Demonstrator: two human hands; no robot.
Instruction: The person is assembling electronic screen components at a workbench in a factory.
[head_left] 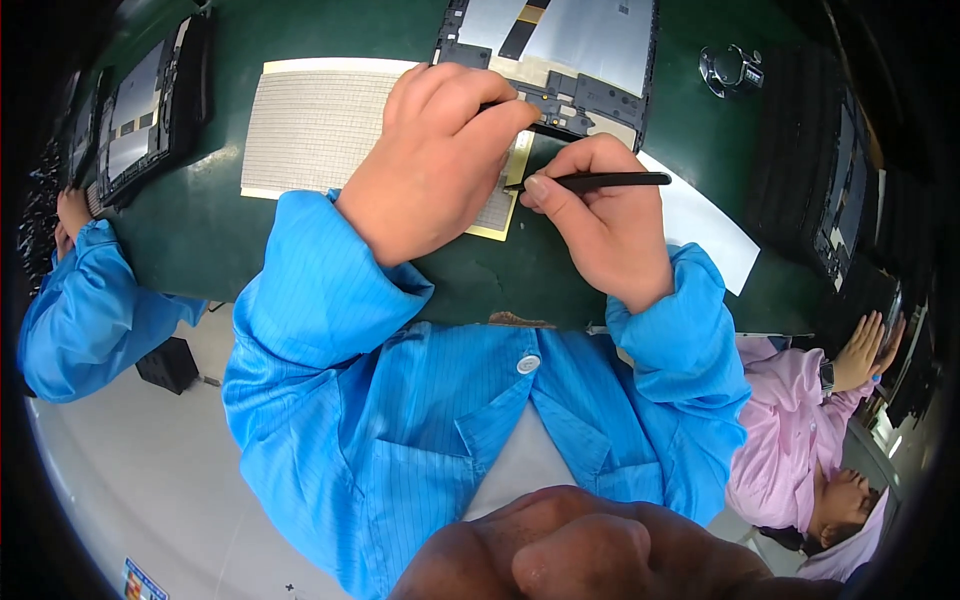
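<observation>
My right hand [605, 215] pinches slim black tweezers [625, 180], their tip at the right edge of a sheet of small grey grid pieces [310, 125] on pale yellow backing. My left hand [440, 150] lies over that sheet and hides its middle. Its fingers are curled, with thumb and forefinger close together at the lower edge of a device housing [590, 60]; whatever they hold is hidden. The housing has a black frame, a silver plate and a dark strip with an amber band.
White paper [705, 220] lies right of my right hand on the green table [330, 30]. Beyond it is a small round shiny object [730, 70]. Similar housings are piled at the left [140, 115] and right [845, 190]. Blue-sleeved [95, 310] and pink-clad [785, 430] co-workers flank me.
</observation>
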